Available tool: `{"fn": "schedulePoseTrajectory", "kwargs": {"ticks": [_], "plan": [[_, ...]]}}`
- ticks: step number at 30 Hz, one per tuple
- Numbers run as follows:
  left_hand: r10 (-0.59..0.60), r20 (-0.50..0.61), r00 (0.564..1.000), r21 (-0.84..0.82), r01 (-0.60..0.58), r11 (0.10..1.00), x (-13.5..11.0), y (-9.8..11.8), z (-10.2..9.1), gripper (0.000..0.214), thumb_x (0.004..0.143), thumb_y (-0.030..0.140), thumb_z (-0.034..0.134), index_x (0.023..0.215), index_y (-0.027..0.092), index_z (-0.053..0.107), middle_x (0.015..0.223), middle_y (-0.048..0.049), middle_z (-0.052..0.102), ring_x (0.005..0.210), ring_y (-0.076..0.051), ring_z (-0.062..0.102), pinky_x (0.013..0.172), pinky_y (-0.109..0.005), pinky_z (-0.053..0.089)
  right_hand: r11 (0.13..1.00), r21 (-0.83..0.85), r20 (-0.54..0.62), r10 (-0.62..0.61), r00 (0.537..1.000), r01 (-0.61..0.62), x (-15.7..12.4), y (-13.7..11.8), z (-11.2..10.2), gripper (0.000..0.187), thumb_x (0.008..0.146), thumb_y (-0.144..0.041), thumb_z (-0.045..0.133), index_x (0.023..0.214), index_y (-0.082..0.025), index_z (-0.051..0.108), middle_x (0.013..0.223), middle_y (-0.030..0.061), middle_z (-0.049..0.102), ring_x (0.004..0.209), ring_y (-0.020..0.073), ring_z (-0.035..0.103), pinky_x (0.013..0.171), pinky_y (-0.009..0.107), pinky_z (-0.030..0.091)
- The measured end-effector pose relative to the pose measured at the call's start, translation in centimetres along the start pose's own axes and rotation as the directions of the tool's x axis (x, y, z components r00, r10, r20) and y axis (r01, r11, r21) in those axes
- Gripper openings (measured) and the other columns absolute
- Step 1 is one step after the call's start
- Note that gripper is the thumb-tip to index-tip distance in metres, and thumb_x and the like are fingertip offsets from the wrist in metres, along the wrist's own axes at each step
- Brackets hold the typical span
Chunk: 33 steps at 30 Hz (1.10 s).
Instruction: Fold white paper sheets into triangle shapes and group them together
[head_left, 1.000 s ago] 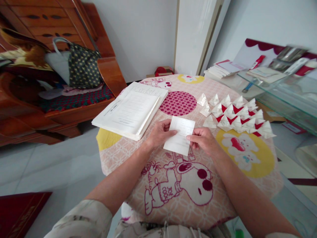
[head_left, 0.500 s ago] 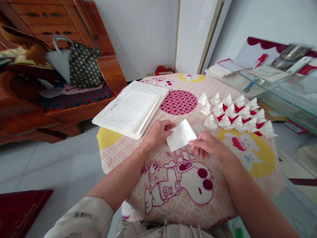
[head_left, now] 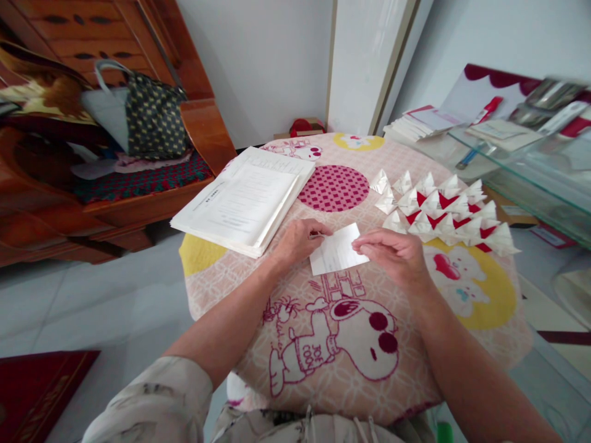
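A small folded piece of white paper [head_left: 336, 251], with faint print on it, is between my two hands just over the patterned tablecloth [head_left: 415, 369]. My left hand [head_left: 302, 239] pinches its left edge between thumb and fingers. On the opposite side, my right hand [head_left: 392, 249] has thumb and fingertips closed on the right edge. Several pointed folded paper pieces [head_left: 438, 209], white with some red ones among them, stand in rows to the right of my right hand. A stack of printed paper sheets [head_left: 244, 197] lies beyond my left hand.
A glass shelf [head_left: 545, 178] holding assorted items stands at the right, close to the table. At the left is a wooden bench [head_left: 207, 129] with a patterned bag [head_left: 154, 117] on it. A dark red object [head_left: 41, 394] lies at the lower left.
The paper has turned slightly and tilted flatter. My right hand has shifted up along its right edge, and its fingers have changed their hold. My left hand stays nearly in place.
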<state>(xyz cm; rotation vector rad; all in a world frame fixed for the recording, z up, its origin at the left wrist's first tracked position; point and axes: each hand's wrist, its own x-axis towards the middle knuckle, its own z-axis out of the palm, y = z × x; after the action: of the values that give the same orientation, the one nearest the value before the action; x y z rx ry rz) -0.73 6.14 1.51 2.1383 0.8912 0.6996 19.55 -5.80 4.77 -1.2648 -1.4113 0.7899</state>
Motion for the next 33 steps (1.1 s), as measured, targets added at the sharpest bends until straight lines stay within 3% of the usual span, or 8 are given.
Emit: {"fn": "schedulePoseTrajectory", "kwargs": {"ticks": [4,8,12,17,22,29,33], "plan": [[0.041,0.02,0.999,0.005,-0.041,0.999,0.0,-0.3,0.0,0.026,0.08,0.011,0.058,0.096,0.017,0.078,0.095,-0.0067,0.076,0.088,-0.019,0.069,0.087,-0.035,0.056,0.921,-0.287,0.261,-0.189,0.947,0.263,0.4,2.4,1.0,0.022,0.082,-0.014,0.064,0.093,-0.025,0.079,0.097,0.0066,0.075,0.096,0.0239,0.068,0.091,0.042,0.054],[0.194,0.085,0.977,0.073,-0.2,0.977,-0.7,-0.4,-0.7,0.043,0.073,0.001,0.052,0.102,0.02,0.076,0.122,-0.0066,0.071,0.114,-0.021,0.065,0.103,-0.043,0.05,0.842,-0.401,0.4,-0.195,0.895,0.362,0.4,4.0,1.4,0.028,0.082,-0.008,0.06,0.094,-0.024,0.079,0.099,0.0078,0.074,0.099,0.025,0.066,0.091,0.043,0.053],[0.34,0.286,0.896,0.1,-0.381,0.919,-1.7,-0.7,-1.5,0.057,0.067,-0.002,0.054,0.115,0.024,0.071,0.143,-0.0056,0.059,0.139,-0.025,0.048,0.119,-0.057,0.029,0.839,-0.405,0.389,-0.203,0.899,0.365,0.3,4.1,1.3,0.036,0.081,-0.005,0.056,0.1,-0.024,0.079,0.102,0.008,0.073,0.1,0.0244,0.066,0.091,0.042,0.054],[0.35,0.398,0.848,0.095,-0.417,0.904,-2.4,-1.0,-1.8,0.073,0.063,-0.005,0.055,0.128,0.027,0.063,0.151,-0.0051,0.05,0.146,-0.026,0.038,0.122,-0.058,0.02,0.851,-0.375,0.37,-0.226,0.901,0.367,0.5,4.3,1.2,0.041,0.078,-0.001,0.051,0.095,-0.025,0.08,0.097,0.0066,0.075,0.096,0.0225,0.068,0.087,0.039,0.055],[0.342,0.442,0.829,0.047,-0.402,0.914,-2.6,-0.3,-1.9,0.073,0.066,-0.003,0.058,0.131,0.031,0.062,0.15,-0.0032,0.052,0.143,-0.026,0.042,0.123,-0.056,0.022,0.904,-0.296,0.335,-0.204,0.92,0.308,0.7,4.2,0.8,0.04,0.076,-0.002,0.049,0.091,-0.024,0.08,0.097,0.0056,0.077,0.094,0.0211,0.07,0.086,0.037,0.055],[0.318,0.449,0.835,0.062,-0.384,0.921,-2.3,-0.5,-2.0,0.062,0.074,0.005,0.062,0.132,0.025,0.062,0.15,-0.0093,0.051,0.141,-0.027,0.044,0.119,-0.054,0.03,0.95,-0.233,0.291,-0.135,0.947,0.207,0.6,4.3,0.2,0.041,0.077,-0.004,0.047,0.092,-0.023,0.08,0.099,0.0044,0.077,0.094,0.0186,0.071,0.089,0.036,0.054],[0.322,0.432,0.842,0.061,-0.384,0.922,-2.2,-0.2,-1.8,0.051,0.08,0.006,0.06,0.126,0.027,0.067,0.142,-0.0072,0.059,0.134,-0.024,0.052,0.114,-0.048,0.04,0.936,-0.249,0.314,-0.165,0.935,0.248,0.6,4.3,0.2,0.04,0.078,-0.003,0.047,0.09,-0.023,0.08,0.097,0.0041,0.077,0.092,0.0181,0.07,0.085,0.034,0.054]]}}
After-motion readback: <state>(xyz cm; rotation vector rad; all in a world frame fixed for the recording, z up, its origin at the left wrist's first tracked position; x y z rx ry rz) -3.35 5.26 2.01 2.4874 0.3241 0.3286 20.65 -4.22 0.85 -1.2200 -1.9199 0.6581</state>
